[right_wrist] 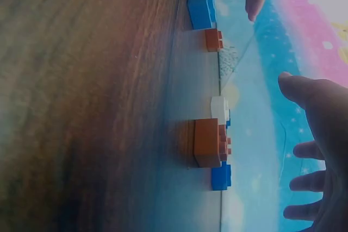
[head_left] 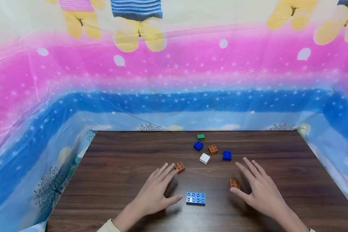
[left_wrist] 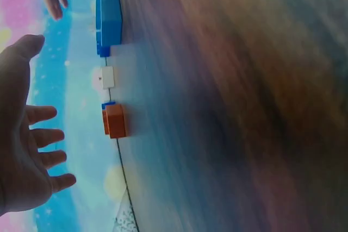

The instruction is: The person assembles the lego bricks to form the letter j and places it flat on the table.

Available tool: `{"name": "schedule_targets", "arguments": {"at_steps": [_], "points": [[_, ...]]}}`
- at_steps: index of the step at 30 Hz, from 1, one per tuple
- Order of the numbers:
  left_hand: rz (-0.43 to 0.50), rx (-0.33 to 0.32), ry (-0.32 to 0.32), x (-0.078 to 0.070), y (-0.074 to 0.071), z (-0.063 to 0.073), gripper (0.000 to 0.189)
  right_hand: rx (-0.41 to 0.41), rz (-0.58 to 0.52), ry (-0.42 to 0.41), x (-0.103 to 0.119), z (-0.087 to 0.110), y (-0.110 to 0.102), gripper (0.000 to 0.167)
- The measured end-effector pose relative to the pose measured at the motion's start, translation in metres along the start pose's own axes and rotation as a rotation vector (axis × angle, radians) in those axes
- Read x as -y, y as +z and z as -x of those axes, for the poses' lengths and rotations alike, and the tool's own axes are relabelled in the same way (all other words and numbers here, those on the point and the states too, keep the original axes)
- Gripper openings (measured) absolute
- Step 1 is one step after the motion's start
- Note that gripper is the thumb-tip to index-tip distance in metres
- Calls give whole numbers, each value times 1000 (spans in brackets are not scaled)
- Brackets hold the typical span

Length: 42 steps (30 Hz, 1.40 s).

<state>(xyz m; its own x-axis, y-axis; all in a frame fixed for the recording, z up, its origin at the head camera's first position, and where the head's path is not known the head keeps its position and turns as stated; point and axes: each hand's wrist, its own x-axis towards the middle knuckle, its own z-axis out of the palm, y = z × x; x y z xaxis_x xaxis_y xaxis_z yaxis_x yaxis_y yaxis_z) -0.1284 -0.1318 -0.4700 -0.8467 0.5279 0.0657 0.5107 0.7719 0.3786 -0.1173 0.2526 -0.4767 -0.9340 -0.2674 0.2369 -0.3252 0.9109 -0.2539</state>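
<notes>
My left hand (head_left: 155, 190) hovers over the table with its fingers spread, holding nothing. Its fingertips are near an orange brick (head_left: 179, 167), and the thumb points toward a long light-blue brick (head_left: 195, 198) in the middle front. On the other side, my right hand (head_left: 261, 190) is also spread and holds nothing. Its thumb is close to a second orange brick (head_left: 235, 184), which it partly overlaps in the head view. Both wrist views show the hands raised above the tabletop, apart from the bricks. The light-blue brick (left_wrist: 111, 16) stands between the two hands.
Farther back lie a white brick (head_left: 204, 158), two dark-blue bricks (head_left: 227, 155), a third orange brick (head_left: 213, 149) and a green brick (head_left: 201, 137). A patterned cloth (head_left: 174, 103) rises behind and beside the brown wooden table (head_left: 110, 167).
</notes>
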Motion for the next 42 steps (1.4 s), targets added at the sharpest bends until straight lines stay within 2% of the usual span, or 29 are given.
{"name": "schedule_targets", "arguments": {"at_steps": [6, 11, 15, 20, 30, 42], "points": [[178, 52, 28, -9, 3, 0, 78, 34, -79, 11, 0, 6, 1, 83], [220, 59, 22, -14, 8, -3, 75, 57, -96, 32, 1, 8, 4, 79], [236, 98, 22, -18, 14, -8, 74, 72, -126, 38, 0, 8, 7, 74], [221, 135, 9, -22, 21, -12, 72, 97, -159, 41, -4, 8, 12, 69], [138, 111, 6, -32, 30, -21, 63, 130, -172, 37, -8, 7, 19, 61], [102, 115, 128, -34, 36, -32, 48, 137, -167, 20, -10, 2, 23, 51]]}}
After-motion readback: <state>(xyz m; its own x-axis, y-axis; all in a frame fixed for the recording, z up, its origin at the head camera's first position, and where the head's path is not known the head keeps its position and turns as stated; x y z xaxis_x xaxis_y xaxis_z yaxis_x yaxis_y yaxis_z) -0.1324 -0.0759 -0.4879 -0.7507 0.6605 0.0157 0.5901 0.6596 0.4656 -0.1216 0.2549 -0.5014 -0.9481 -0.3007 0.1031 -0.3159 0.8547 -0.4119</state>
